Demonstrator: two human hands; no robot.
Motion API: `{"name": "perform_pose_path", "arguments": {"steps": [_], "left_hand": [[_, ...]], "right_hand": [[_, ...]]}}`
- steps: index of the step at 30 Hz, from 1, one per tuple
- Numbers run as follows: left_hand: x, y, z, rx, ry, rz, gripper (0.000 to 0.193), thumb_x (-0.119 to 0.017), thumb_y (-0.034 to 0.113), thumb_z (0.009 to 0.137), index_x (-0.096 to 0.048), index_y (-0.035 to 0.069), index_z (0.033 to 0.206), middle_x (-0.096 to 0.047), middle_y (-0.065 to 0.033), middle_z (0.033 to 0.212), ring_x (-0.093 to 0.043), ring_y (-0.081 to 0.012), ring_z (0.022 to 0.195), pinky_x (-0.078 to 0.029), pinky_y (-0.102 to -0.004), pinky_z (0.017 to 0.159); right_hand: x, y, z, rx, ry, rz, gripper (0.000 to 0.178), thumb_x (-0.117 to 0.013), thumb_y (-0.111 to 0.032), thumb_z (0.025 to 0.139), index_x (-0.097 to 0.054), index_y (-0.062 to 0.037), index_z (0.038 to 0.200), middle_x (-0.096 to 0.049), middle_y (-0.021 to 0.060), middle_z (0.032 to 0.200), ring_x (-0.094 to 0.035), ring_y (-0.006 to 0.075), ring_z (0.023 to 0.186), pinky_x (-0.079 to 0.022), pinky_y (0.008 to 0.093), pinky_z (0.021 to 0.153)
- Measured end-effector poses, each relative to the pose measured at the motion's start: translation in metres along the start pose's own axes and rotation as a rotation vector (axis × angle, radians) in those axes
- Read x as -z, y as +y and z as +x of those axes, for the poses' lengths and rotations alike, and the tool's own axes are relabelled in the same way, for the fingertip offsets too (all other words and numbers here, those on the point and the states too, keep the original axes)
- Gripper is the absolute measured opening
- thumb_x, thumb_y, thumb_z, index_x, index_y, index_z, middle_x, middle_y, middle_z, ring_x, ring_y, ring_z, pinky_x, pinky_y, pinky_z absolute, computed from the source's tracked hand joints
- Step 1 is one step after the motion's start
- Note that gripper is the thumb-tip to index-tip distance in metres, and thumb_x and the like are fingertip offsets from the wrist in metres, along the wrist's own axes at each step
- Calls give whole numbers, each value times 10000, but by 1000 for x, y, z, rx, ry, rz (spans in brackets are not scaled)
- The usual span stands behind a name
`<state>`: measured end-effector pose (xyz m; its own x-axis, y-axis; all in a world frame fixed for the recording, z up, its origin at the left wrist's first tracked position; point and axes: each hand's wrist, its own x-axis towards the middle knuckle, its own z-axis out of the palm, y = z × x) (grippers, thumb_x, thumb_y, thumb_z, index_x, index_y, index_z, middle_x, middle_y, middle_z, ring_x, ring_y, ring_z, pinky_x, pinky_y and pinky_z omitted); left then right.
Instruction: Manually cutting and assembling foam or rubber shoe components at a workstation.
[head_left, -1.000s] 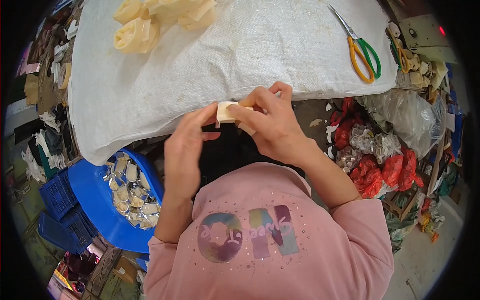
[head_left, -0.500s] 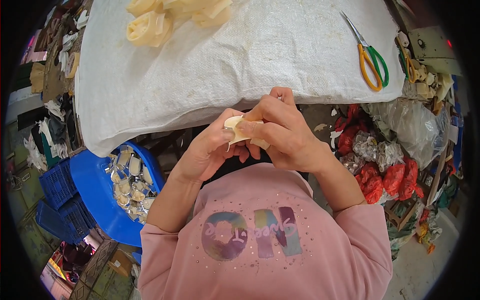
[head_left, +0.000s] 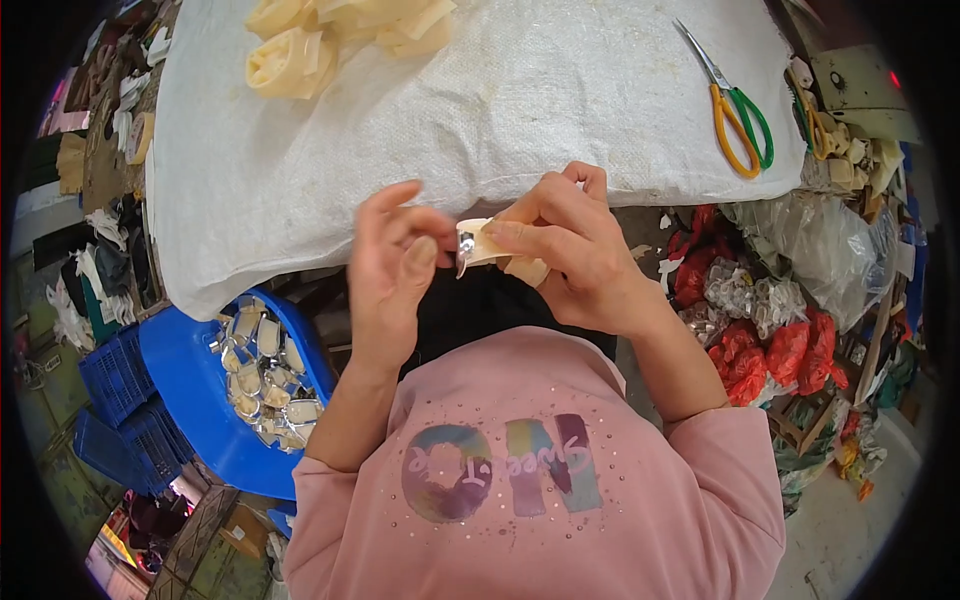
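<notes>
My right hand (head_left: 575, 255) pinches a small curved piece (head_left: 480, 247) between thumb and fingers, just off the table's near edge. The piece is cream coloured, and bare shiny metal shows at its left end. My left hand (head_left: 393, 270) stands just left of that end, its fingers apart and somewhat blurred, with nothing visible in it. Several cream rolls of thin sheet (head_left: 295, 65) lie at the far left of the white woven cloth (head_left: 480, 130). Scissors (head_left: 722, 84) with one yellow and one green handle rest at the cloth's right.
To my left, a blue tub (head_left: 180, 370) holds several shiny metal pieces with cream parts (head_left: 265, 372). Blue crates (head_left: 112, 365) are stacked beyond it. At the right, clear plastic bags (head_left: 825, 255) and red bags (head_left: 790, 352) crowd below the table's edge.
My left hand has let go of the curved piece and moved left, its fingers spreading. Metal now shows at the piece's left end. My right hand keeps hold.
</notes>
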<state>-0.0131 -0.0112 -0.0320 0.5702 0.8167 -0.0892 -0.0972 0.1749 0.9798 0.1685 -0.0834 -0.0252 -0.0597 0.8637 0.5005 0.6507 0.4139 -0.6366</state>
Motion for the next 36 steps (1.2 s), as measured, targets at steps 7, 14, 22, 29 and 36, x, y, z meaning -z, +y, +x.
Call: {"name": "perform_pose_path", "arguments": {"steps": [7,14,22,29,36], "left_hand": [[-5,-4,-12,-274,30,72,118,-690,84,841,-669,-9,911,-582,-56,887,-523,-104,776,-424,-214,647],[-7,2,-6,-384,10,301,139,-711,112,824,-654,1,886,-585,-40,771,-490,-86,653,-376,-206,546],[-8,9,-2,-586,-30,619,161,-664,132,862,-602,1,794,-498,-43,620,-425,-121,513,-315,-254,446],[-8,12,-2,-452,-116,468,202,-702,190,832,-608,16,788,-481,-50,618,-446,-147,506,-359,-256,463],[-7,4,-3,-710,-27,542,223,-775,82,735,-621,50,893,-509,-44,806,-478,-163,754,-393,-274,655]], "right_hand": [[-1,-5,0,-24,-30,69,422,-617,61,635,-628,-102,1024,-504,1,779,-495,187,752,-287,391,757],[-1,-4,-4,-35,-58,129,440,-606,61,612,-616,-78,1030,-461,42,771,-477,215,757,-288,385,733],[3,-10,-6,-80,-181,85,450,-576,66,574,-614,-84,996,-457,51,767,-454,232,730,-284,373,731],[7,-12,-4,-101,-190,91,450,-581,62,586,-616,-112,999,-468,22,755,-470,213,725,-287,383,763],[9,-10,2,41,-114,-98,344,-641,-49,695,-619,-173,1015,-505,-30,785,-502,158,750,-280,421,830]]}}
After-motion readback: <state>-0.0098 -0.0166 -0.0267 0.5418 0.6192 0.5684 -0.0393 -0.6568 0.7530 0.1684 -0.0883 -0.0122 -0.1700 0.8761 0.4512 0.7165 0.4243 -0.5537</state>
